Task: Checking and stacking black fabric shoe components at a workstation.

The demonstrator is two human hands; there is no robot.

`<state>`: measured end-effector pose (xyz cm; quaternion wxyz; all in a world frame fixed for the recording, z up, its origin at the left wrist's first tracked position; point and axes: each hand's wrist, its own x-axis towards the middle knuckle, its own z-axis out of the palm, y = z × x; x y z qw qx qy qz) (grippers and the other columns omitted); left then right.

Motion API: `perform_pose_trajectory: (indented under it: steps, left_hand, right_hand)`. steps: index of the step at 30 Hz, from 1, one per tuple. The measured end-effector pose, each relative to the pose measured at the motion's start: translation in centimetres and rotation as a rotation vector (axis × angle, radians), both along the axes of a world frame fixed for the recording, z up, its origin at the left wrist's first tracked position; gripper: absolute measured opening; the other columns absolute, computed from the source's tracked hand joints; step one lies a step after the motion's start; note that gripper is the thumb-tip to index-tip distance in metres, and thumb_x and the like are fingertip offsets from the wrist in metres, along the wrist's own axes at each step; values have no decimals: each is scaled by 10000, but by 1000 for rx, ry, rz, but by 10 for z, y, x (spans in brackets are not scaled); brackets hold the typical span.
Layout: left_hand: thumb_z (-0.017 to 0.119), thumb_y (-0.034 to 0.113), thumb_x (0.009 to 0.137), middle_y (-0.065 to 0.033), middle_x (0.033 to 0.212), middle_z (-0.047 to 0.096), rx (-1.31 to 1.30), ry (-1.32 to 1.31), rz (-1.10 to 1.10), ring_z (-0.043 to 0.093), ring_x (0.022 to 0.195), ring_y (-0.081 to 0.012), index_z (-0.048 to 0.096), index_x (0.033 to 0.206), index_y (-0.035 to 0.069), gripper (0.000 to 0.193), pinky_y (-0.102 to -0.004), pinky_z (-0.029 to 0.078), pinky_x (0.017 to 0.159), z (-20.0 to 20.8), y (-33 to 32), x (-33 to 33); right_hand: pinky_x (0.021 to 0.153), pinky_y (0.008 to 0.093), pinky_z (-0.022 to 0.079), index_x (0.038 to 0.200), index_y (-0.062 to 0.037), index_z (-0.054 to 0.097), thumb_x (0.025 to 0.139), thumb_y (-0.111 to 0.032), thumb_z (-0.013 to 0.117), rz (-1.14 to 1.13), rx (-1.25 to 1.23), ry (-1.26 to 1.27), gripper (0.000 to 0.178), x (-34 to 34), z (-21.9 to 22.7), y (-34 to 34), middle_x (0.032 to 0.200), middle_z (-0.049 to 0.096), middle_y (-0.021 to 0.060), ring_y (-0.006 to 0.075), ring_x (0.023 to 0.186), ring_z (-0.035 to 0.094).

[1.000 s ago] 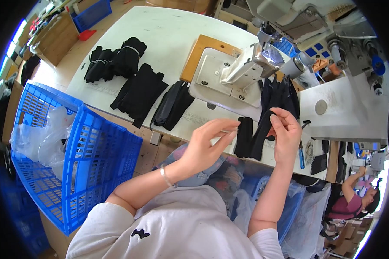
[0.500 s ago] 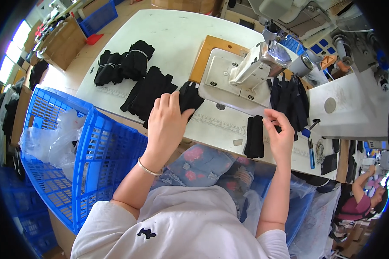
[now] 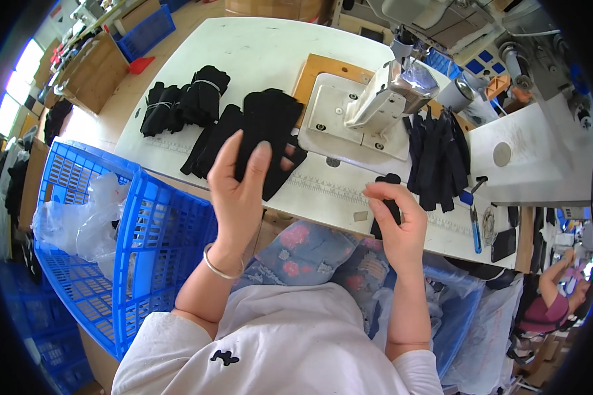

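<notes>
My left hand (image 3: 238, 197) grips a black fabric piece (image 3: 270, 122), raised above the table beside the sewing machine. The thumb and one finger show on its near side, and other fingertips poke out past its right edge. Under and behind it lie more black fabric pieces (image 3: 204, 148), partly covered. Over the table's front edge, my right hand (image 3: 402, 220) has its fingers curled, with a gap between thumb and forefinger and nothing seen in them. A narrow folded black piece (image 3: 392, 209) lies just behind that hand, which hides part of it.
Tied black bundles (image 3: 204, 95) rest at the table's left. The sewing machine (image 3: 382, 108) stands in the middle, black strips (image 3: 438, 161) hanging at its right. Blue-handled snips (image 3: 475, 230) lie farther right. A blue crate (image 3: 128, 257) with plastic bags stands at left.
My left hand has turned and lifted a black fabric piece off the table. My right hand has shifted left and slightly lower, now covering part of the narrow black piece.
</notes>
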<state>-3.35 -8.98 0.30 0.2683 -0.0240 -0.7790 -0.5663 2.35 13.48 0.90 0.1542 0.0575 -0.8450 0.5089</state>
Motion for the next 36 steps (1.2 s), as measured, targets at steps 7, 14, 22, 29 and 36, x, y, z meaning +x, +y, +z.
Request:
perform_pose_trajectory:
  steps: [7, 14, 22, 29, 36]
  left_hand:
    - [507, 168, 1010, -126, 1205, 598, 1008, -737, -983, 654, 1052, -249, 435, 1352, 2, 387, -390, 583, 862, -21, 48, 14]
    - [630, 177, 929, -149, 1095, 616, 1031, -986, -1341, 654, 986, -251, 475, 1294, -37, 450, -369, 549, 815, -22, 47, -2]
    - [578, 118, 932, -108, 916, 661, 635, -731, -1114, 654, 761, -165, 573, 1100, -20, 217, -307, 543, 670, -29, 67, -4]
    - [556, 88, 913, -58, 782, 628, 584, -703, -1061, 617, 698, -128, 567, 976, -2, 111, -275, 504, 620, -24, 63, -7]
    - [592, 109, 887, -22, 711, 577, 598, -638, -1042, 564, 630, -95, 547, 972, 24, 128, -263, 458, 562, -38, 69, -8]
  right_hand:
    - [814, 298, 462, 1279, -65, 584, 798, -104, 759, 51, -178, 7, 513, -27, 9, -9, 1160, 567, 59, 165, 936, 539]
    - [895, 277, 435, 1275, -80, 592, 808, -53, 735, 297, -436, -175, 489, -27, 0, 15, 1073, 549, 37, 136, 1009, 543]
    - [928, 378, 418, 1259, -120, 618, 815, -177, 736, 44, 249, 283, 462, -34, 23, 0, 1245, 563, 73, 284, 1131, 526]
    - [799, 361, 471, 996, -128, 702, 678, -146, 778, -123, 673, 837, 327, -42, 1, -16, 1085, 645, 19, 233, 1006, 595]
    - [685, 341, 475, 1029, -69, 676, 718, -9, 738, -45, 356, 331, 323, -36, 12, -18, 864, 644, 44, 240, 813, 605]
